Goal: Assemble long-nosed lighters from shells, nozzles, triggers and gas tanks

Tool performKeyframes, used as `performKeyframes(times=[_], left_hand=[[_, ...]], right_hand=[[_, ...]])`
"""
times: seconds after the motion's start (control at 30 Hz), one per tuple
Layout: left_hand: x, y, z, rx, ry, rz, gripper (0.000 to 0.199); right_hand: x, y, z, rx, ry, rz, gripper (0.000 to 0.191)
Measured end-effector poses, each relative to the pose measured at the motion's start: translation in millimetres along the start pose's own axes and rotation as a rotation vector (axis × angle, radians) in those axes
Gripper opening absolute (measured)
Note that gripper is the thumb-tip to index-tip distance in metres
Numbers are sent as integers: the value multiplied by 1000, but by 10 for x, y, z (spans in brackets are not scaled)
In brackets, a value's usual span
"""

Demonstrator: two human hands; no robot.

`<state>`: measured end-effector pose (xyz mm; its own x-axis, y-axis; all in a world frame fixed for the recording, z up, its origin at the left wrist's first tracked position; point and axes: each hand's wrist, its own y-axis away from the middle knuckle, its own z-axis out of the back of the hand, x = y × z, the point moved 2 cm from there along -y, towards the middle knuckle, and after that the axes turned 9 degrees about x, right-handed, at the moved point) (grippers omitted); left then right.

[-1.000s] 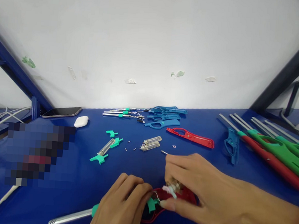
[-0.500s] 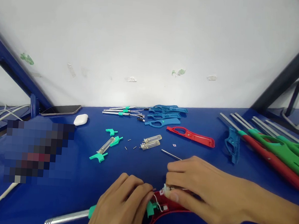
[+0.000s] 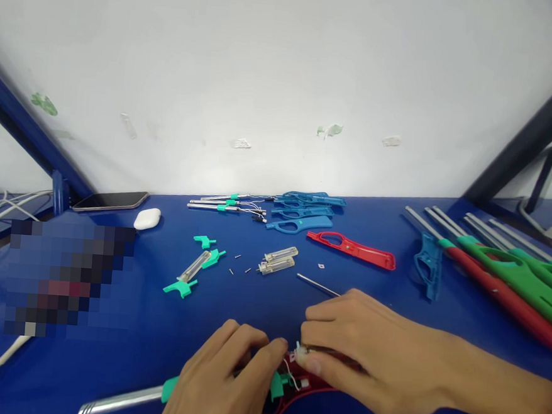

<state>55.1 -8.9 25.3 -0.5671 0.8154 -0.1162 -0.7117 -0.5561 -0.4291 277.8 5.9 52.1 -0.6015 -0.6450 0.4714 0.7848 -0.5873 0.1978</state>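
Note:
A red shell (image 3: 320, 385) lies low in the view with a green trigger piece (image 3: 277, 385), a white wire and a small white block in it. My left hand (image 3: 226, 377) is closed over the shell's left part, its fingers curled round it. From under that hand a silver tube (image 3: 123, 401) with a green collar sticks out to the left. My right hand (image 3: 365, 352) pinches a small clear part (image 3: 300, 352) over the shell, between thumb and fingers. The rest of that part is hidden under the fingers.
Blue shells (image 3: 304, 212), a red half shell (image 3: 353, 250), clear tanks (image 3: 278, 261), green triggers (image 3: 183, 287), tiny pins and a thin rod (image 3: 318, 284) lie beyond the hands. Assembled lighters (image 3: 508, 267) are at right. A phone (image 3: 110, 201) and white case (image 3: 147, 219) sit at left.
My right hand has moved slightly left with the small clear part, nearer my left hand. My left index finger has shifted a little. The whole view has shifted slightly.

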Motion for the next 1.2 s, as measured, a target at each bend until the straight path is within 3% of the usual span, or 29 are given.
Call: performKeyframes(times=[0.7, 1.03, 1.2], left_hand=[[-7, 71, -54, 29, -50, -16, 35], [59, 248, -181, 168, -109, -46, 44], [55, 218, -143, 120, -100, -38, 39]], right_hand=[[18, -2, -16, -1, 46, 24, 37], [24, -34, -30, -17, 57, 35, 37], [38, -11, -30, -27, 47, 32, 37]])
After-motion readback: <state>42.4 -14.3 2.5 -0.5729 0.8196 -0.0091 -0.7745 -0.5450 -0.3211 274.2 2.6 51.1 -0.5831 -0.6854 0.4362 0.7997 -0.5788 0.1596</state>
